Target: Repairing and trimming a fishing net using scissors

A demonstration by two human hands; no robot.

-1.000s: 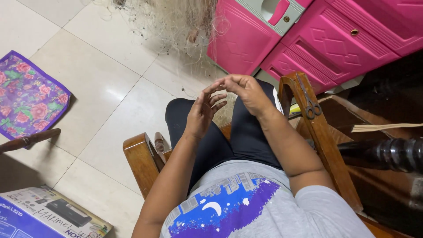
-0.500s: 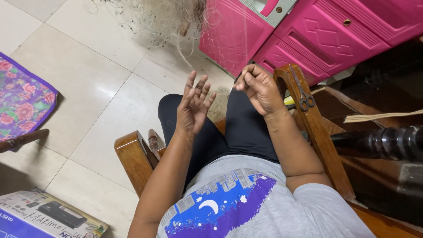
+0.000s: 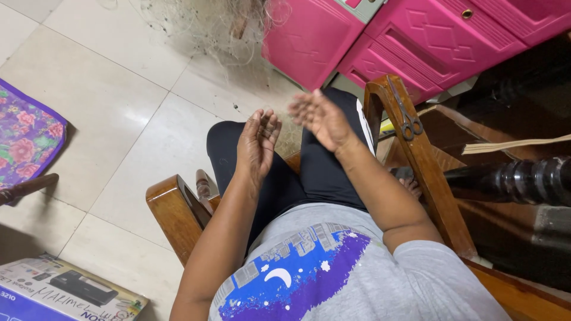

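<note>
2 open hands above the lap, a loose net lying at 12 o'clock on the floor.

We judge that the fine threads of the net [image 3: 208,27] can catch on our fingers or tangle more if we pull without seeing them, and the scissors [image 3: 406,119] hanging on the chair arm [image 3: 416,160] at 3 o'clock can fall if our right elbow bumps the wood. Our left hand [image 3: 257,142] is open with fingers nearly straight, and our right hand [image 3: 318,119], a little blurred, is open too; they are apart, near each other, and we cannot tell if a thin thread runs between them. No other thing is visibly held.
</note>
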